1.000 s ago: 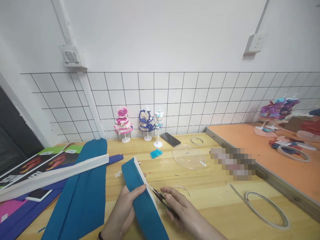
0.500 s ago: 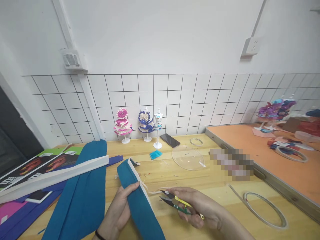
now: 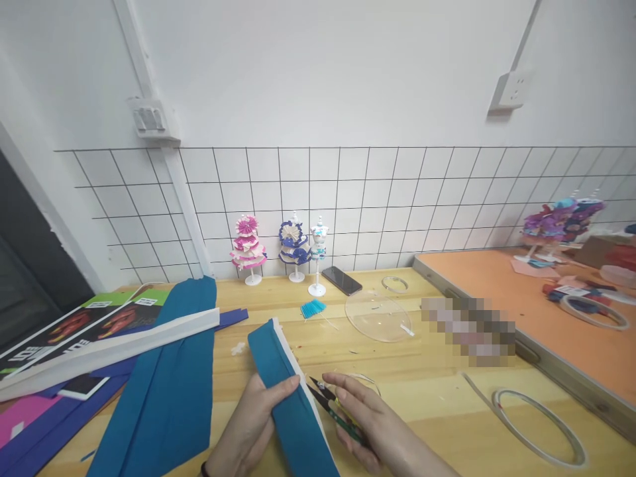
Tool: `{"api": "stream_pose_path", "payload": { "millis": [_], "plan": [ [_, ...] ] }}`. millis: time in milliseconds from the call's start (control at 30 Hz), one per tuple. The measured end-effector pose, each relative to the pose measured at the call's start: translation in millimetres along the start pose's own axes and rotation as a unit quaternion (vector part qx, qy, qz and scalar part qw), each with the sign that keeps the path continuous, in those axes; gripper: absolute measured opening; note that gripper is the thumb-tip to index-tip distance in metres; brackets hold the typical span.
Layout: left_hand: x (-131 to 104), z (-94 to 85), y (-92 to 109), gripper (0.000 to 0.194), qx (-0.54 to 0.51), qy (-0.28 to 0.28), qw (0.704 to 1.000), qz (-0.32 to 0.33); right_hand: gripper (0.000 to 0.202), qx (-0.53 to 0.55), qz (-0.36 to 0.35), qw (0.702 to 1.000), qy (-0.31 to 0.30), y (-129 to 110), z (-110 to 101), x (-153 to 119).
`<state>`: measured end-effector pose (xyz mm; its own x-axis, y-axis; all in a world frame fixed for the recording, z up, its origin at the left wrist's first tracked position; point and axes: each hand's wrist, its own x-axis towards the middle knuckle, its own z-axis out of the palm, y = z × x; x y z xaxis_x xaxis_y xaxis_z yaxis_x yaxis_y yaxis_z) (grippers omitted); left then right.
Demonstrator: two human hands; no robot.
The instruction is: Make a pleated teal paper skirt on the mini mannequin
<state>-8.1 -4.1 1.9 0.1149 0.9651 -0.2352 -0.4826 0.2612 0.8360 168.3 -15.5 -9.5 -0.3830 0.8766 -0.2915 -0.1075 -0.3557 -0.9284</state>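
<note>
My left hand (image 3: 253,414) grips a folded teal strip of paper or cloth (image 3: 283,384), thumb on top, near a white band (image 3: 291,354) along its right edge. A dark cord circles that wrist. In my right hand (image 3: 370,414) is a pair of thread snips (image 3: 330,401) with dark blades and a green and yellow handle. The blades are apart, their tips just right of the white band; whether they touch it I cannot tell. A thin pale curl (image 3: 368,381) shows behind my right fingers.
Larger teal sheets (image 3: 163,391) lie left under a white strip (image 3: 149,344). Small decorated stands (image 3: 248,252), a phone (image 3: 342,280), a clear disc (image 3: 377,318) and a teal fringed piece (image 3: 313,308) sit behind. A tape roll (image 3: 541,424) lies right, beside a raised orange tabletop (image 3: 491,271).
My left hand and the teal strip have shifted right and slightly down. The snips have come closer to its white edge. The pale strand that stretched between them no longer shows there.
</note>
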Motion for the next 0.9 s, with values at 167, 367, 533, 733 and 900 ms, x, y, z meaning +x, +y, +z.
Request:
{"api": "stream_pose_path", "payload": {
  "millis": [167, 367, 533, 733, 900],
  "plan": [
    [-1.0, 1.9, -0.9, 0.028, -0.008, 0.001, 1.000, 0.004, 0.052, 0.009, -0.007, 0.999, 0.043, 2.1, 7.0, -0.6],
    [-2.8, 9.8, -4.8, 0.031, 0.005, 0.014, 1.000, 0.006, 0.062, -0.010, -0.042, 0.996, 0.074, 3.5, 8.3, 0.3],
    [-7.6, 20.1, -9.6, 0.028, 0.016, 0.027, 0.999, 0.011, 0.065, -0.038, -0.065, 0.992, 0.098, 7.4, 5.9, 2.3],
    [-7.3, 22.4, -13.7, 0.025, 0.016, 0.046, 0.999, 0.021, 0.068, 0.027, -0.050, 0.989, 0.138, 21.9, 19.6, 3.9],
    [-5.9, 21.6, -16.4, 0.027, 0.022, 0.066, 0.997, 0.023, 0.068, -0.002, -0.098, 0.983, 0.155, 30.5, 20.6, 7.3]
  ]
}}
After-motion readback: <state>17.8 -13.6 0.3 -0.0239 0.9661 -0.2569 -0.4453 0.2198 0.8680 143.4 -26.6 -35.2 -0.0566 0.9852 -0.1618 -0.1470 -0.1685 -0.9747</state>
